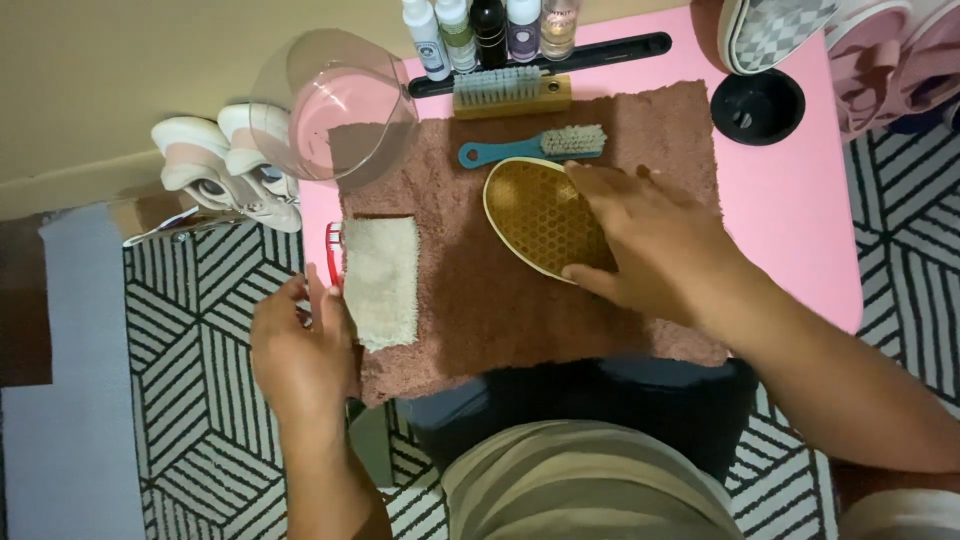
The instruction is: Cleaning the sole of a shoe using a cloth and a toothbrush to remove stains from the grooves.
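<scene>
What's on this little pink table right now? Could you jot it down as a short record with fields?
Surface: pink table covered by a brownish towel
Right hand: resting on a shoe turned sole up
Left hand: at the towel's left edge, beside a folded pale cloth
Brushes: blue-handled brush, wooden brush
Back edge: row of small bottles, clear bowl
Far right: black round lid

The right hand presses a sole-up shoe with an amber honeycomb sole onto a brown terry towel. The left hand touches the towel's edge beside a folded cream cloth.
</scene>
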